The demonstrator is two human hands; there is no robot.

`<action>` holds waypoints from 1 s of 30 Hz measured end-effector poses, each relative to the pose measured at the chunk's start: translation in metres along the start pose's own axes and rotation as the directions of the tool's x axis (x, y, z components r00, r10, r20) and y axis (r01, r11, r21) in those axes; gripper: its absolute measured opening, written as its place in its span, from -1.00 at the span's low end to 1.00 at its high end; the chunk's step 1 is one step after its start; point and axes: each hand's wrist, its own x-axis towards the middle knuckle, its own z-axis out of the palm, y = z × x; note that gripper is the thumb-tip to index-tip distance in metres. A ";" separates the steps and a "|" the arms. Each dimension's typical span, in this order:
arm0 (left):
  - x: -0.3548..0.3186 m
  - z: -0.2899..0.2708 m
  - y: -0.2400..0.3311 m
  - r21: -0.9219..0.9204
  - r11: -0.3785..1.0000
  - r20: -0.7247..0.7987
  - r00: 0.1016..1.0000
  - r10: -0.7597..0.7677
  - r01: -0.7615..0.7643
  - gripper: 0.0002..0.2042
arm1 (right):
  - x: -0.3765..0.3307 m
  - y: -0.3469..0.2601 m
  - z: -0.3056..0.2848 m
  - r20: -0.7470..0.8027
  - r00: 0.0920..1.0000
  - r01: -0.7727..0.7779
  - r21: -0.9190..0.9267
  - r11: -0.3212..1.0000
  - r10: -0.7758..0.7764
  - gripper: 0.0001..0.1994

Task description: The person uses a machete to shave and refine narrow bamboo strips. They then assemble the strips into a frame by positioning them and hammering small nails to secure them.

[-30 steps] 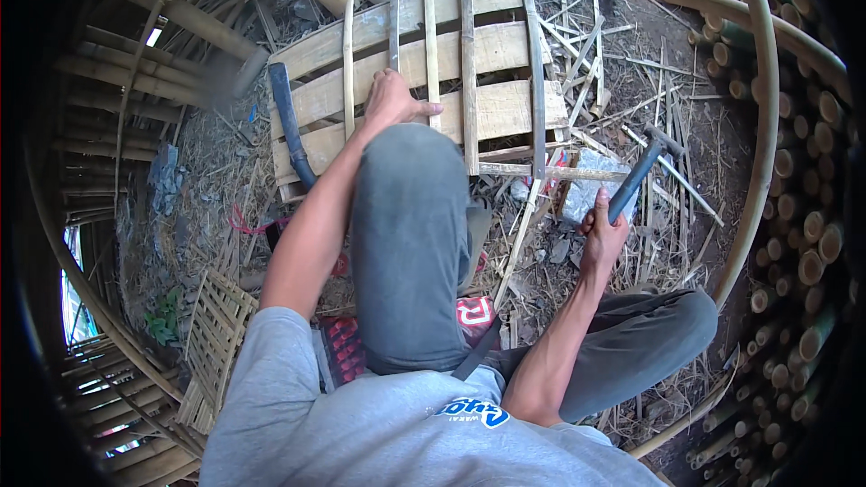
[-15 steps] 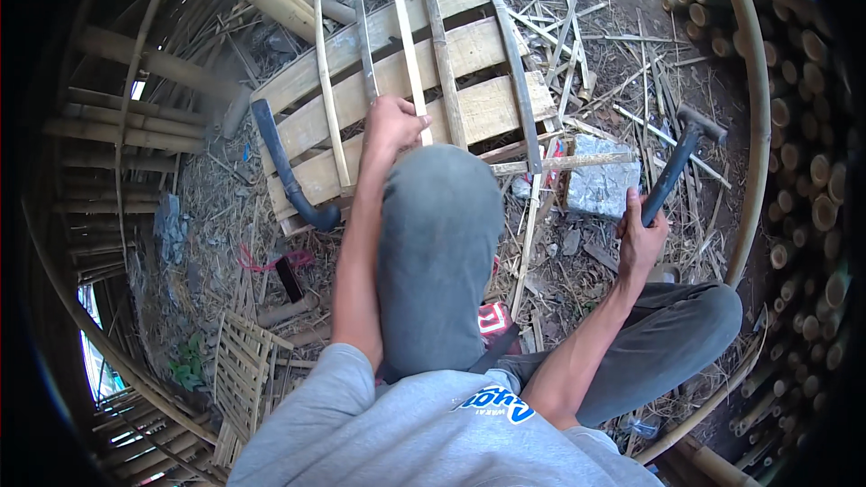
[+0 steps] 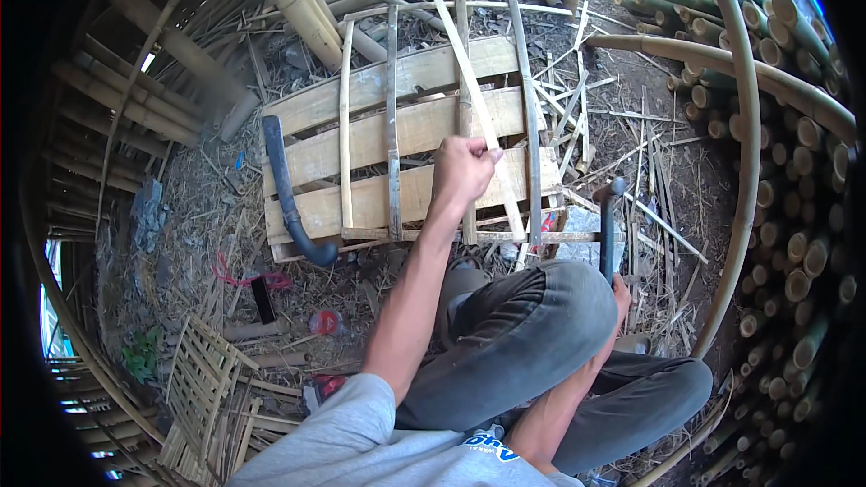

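Note:
My left hand (image 3: 462, 171) reaches forward over my raised knee and grips a thin bamboo strip (image 3: 469, 95) lying slanted across a wooden slat frame (image 3: 361, 140). Several other upright bamboo strips cross the frame's three flat boards. My right hand (image 3: 621, 293) is low beside my right knee, mostly hidden behind it, and holds a dark-handled tool (image 3: 609, 221) whose handle points up and away. I cannot see the tool's working end clearly.
A dark curved pipe (image 3: 289, 203) lies along the frame's left edge. Stacked bamboo poles (image 3: 794, 171) fill the right side, with a long bent pole (image 3: 749, 153) arching over them. A small woven bamboo panel (image 3: 203, 388) lies lower left. Scraps and splinters cover the ground.
My view has swung so the frame sits nearer centre. My left hand has closed on the slanted strip. My right hand has dropped with the tool from out at the right to beside my knee.

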 end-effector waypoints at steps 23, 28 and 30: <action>0.005 0.012 -0.015 -0.170 0.955 0.179 0.961 -0.211 0.241 -0.70 | 0.018 0.045 0.012 -0.055 0.998 0.039 -0.023 0.999 -0.040 -0.66; -0.007 0.015 -0.017 -0.215 0.965 0.167 0.979 -0.117 0.152 -0.72 | 0.021 0.051 0.012 0.085 0.996 -0.004 0.085 0.996 -0.003 -0.64; -0.005 0.016 -0.029 -0.221 0.960 0.185 0.974 -0.131 0.172 -0.71 | 0.019 0.052 0.015 0.086 0.996 -0.011 0.092 0.996 0.003 -0.64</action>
